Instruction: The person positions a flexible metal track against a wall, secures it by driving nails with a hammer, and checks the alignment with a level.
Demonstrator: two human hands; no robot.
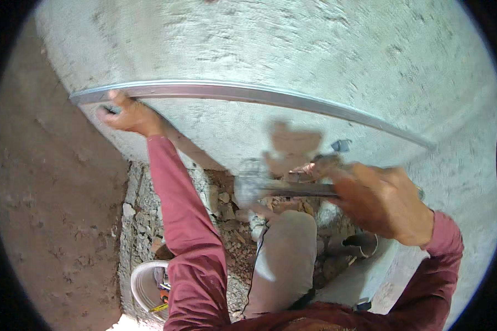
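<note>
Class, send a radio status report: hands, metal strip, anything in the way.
Left hand touching metal strip near its left end. Right hand gripping hammer, motion-blurred. Metal strip against pale wall; only left hand overlaps it.

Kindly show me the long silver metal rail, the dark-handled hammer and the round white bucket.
Long silver metal rail point(248, 94): head view, middle of its length.
Dark-handled hammer point(301, 190): head view, on the handle.
Round white bucket point(136, 282): head view, left part of the rim.
</note>
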